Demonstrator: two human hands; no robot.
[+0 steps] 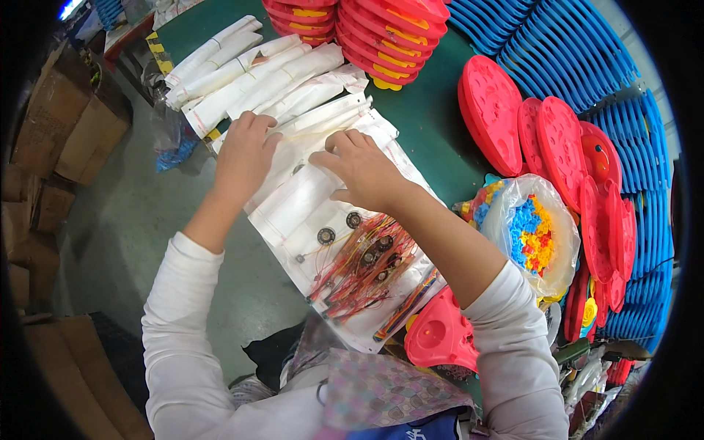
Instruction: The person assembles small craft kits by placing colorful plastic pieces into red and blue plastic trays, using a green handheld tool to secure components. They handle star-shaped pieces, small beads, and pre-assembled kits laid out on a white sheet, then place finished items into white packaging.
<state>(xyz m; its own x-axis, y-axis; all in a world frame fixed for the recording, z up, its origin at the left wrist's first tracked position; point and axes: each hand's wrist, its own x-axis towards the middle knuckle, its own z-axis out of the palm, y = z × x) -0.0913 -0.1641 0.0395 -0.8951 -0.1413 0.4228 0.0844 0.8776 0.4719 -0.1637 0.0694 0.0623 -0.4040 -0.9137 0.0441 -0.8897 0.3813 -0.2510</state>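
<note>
A white sheet (374, 323), partly unrolled, lies across the green table, its far end still in a loose roll. My left hand (246, 150) rests at the left end of that roll, fingers bent and thumb apart. Over the sheet's right side is my right hand (367, 169), its fingers spread and curved, with nothing visible in them. On the near part of the sheet lie small round black speakers (326, 236) with a tangle of red wires (345, 282). A strip of multicoloured wires (405, 306) runs along the sheet's near right edge.
Several white rolls (249, 73) lie beyond my hands. Stacked red plastic shells (392, 37) stand at the far edge, with more red shells (491, 110) at right. A clear bag (502, 227) holds coloured small parts. Blue racks (557, 44) line the right; cardboard boxes (59, 110) stand left.
</note>
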